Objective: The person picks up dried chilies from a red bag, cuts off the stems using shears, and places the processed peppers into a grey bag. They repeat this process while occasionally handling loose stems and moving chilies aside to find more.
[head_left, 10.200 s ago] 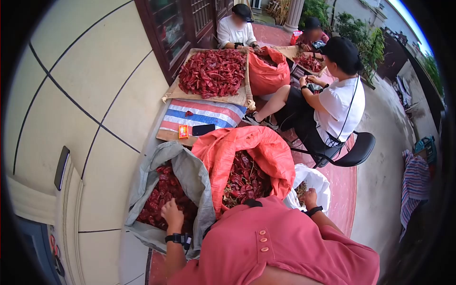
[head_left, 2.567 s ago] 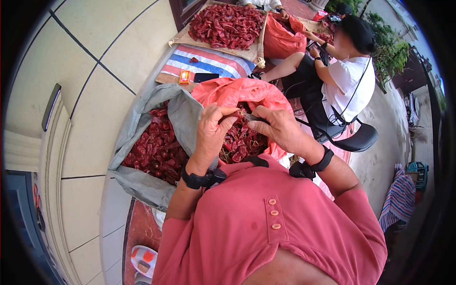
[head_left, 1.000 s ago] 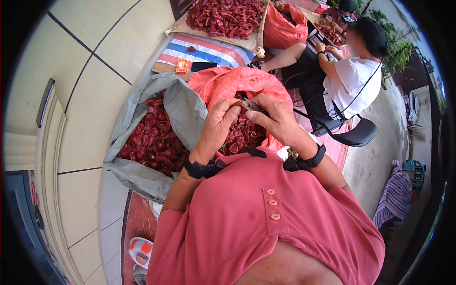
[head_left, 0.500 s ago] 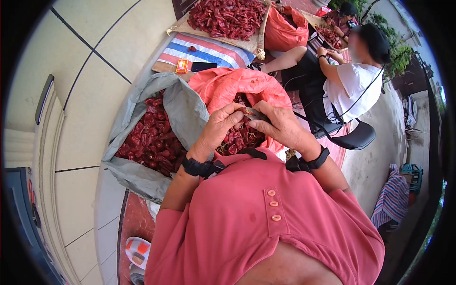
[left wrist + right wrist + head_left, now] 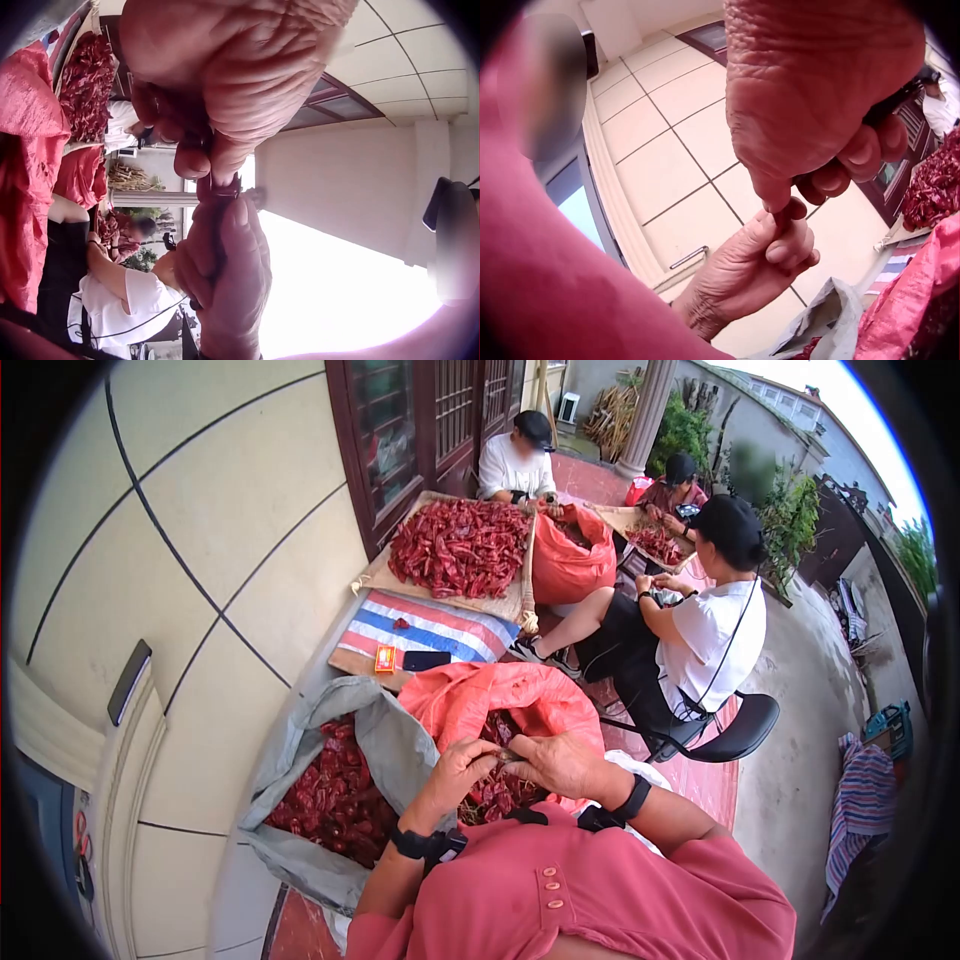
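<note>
Over the orange-red sack point(image 5: 470, 685) in the head view, my left hand point(image 5: 447, 778) and right hand point(image 5: 562, 762) meet at the fingertips. Between them, in the right wrist view, is a small dark-red piece that looks like a dried pepper point(image 5: 781, 223), pinched by my left hand point(image 5: 739, 277). The fingers of my right hand point(image 5: 817, 90) curl round a dark tool point(image 5: 891, 103), mostly hidden by the palm. My left hand point(image 5: 247, 75) and right hand point(image 5: 229, 277) also touch in the left wrist view.
A grey sack point(image 5: 290, 760) of red peppers stands left. Beyond are a pepper-heaped tray point(image 5: 460, 550), a striped bag point(image 5: 430, 622), a phone point(image 5: 427, 660) and another orange-red sack point(image 5: 572, 565). A person in white point(image 5: 715, 640) sits on a black chair point(image 5: 750, 728); two other people are farther back.
The head view has tilted up, showing more of the doorway and the people behind. Both hands appear lower in it and remain together at the fingertips.
</note>
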{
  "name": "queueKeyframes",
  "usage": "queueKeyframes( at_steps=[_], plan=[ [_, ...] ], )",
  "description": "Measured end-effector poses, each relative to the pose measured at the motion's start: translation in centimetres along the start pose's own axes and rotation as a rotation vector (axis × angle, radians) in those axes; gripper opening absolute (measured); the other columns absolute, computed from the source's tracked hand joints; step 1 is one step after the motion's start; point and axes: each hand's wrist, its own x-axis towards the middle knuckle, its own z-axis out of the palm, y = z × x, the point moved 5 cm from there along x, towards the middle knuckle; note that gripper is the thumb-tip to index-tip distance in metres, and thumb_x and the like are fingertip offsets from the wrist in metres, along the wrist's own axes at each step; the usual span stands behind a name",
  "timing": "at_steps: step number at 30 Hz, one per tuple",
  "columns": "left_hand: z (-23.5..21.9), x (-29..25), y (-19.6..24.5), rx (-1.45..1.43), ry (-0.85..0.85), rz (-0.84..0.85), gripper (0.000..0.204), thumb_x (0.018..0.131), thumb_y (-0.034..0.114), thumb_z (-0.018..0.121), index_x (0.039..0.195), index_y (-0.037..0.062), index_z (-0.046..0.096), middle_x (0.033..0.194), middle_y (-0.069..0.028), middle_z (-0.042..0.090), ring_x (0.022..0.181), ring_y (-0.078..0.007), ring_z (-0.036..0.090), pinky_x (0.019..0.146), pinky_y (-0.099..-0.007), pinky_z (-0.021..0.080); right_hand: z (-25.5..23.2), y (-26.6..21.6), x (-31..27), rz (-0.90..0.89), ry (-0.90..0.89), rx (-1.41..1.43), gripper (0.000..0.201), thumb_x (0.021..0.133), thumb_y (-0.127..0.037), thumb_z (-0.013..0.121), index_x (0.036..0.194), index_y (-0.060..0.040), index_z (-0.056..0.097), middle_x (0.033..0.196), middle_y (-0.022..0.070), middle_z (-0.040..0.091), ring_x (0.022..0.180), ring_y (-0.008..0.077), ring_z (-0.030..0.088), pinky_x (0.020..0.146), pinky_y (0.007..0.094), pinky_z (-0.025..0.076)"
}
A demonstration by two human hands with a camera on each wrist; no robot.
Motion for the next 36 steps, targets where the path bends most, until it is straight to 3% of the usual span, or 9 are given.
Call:
queueKeyframes(
  at_steps=[5,9,17,21,33,36],
  plan=[
    [0.5,-0.3,0.3,0.102,-0.068,0.1,0.019,0.093,0.014,0.058,0.104,-0.0009,0.063,0.084,-0.0027,0.055,0.07,-0.0087,0.054,0.063,-0.0235,0.045,0.5,-0.3,-0.6,-0.067,0.006,-0.071,0.029,0.091,-0.034,0.057,0.09,-0.0063,0.048,0.071,0.0131,0.06,0.061,0.0332,0.061,0.051,0.0422,0.045],
    [1.0,-0.8,-1.1,-0.033,-0.047,-0.02,0.019,0.091,0.017,0.061,0.101,0.0019,0.064,0.081,-0.0059,0.058,0.076,-0.0166,0.056,0.07,-0.0286,0.045,1.1,-0.2,-0.7,-0.117,-0.019,-0.076,0.029,0.092,-0.034,0.055,0.091,-0.0061,0.047,0.074,0.0113,0.058,0.065,0.0316,0.062,0.051,0.0416,0.046],
    [1.6,-1.7,-1.4,-0.24,-0.17,-0.216,0.019,0.094,0.016,0.058,0.107,0.0021,0.063,0.078,0.0037,0.053,0.07,-0.005,0.049,0.062,-0.0217,0.042,2.0,-0.1,-1.8,-0.138,-0.02,-0.016,0.028,0.093,-0.033,0.054,0.091,-0.0063,0.048,0.07,0.0119,0.058,0.057,0.0329,0.06,0.049,0.0435,0.046],
    [2.0,-2.4,-2.5,-0.305,-0.211,-0.26,0.019,0.095,0.014,0.057,0.109,0.0037,0.063,0.077,0.0043,0.052,0.067,-0.0031,0.046,0.06,-0.0192,0.04,2.7,0.1,-2.2,-0.109,-0.025,0.201,0.029,0.093,-0.034,0.054,0.092,-0.0052,0.047,0.072,0.0137,0.058,0.058,0.0336,0.06,0.05,0.0436,0.046],
    [2.7,-2.2,-2.6,-0.373,-0.271,-0.215,0.017,0.097,0.016,0.053,0.106,0.004,0.06,0.076,0.0074,0.048,0.065,-0.0018,0.04,0.058,-0.0183,0.035,3.5,0.1,-2.1,-0.179,0.004,-0.027,0.027,0.093,-0.031,0.055,0.093,-0.0051,0.047,0.071,0.0118,0.056,0.058,0.0321,0.059,0.048,0.0421,0.046],
    [2.6,-2.7,-2.8,-0.394,-0.24,-0.282,0.016,0.097,0.015,0.052,0.107,0.0043,0.059,0.078,0.0081,0.047,0.066,-0.0017,0.04,0.059,-0.018,0.035,4.0,0.3,-2.0,-0.193,0.029,-0.002,0.027,0.092,-0.031,0.056,0.093,-0.0057,0.047,0.07,0.0119,0.055,0.057,0.0317,0.058,0.048,0.042,0.046]
  ],
)
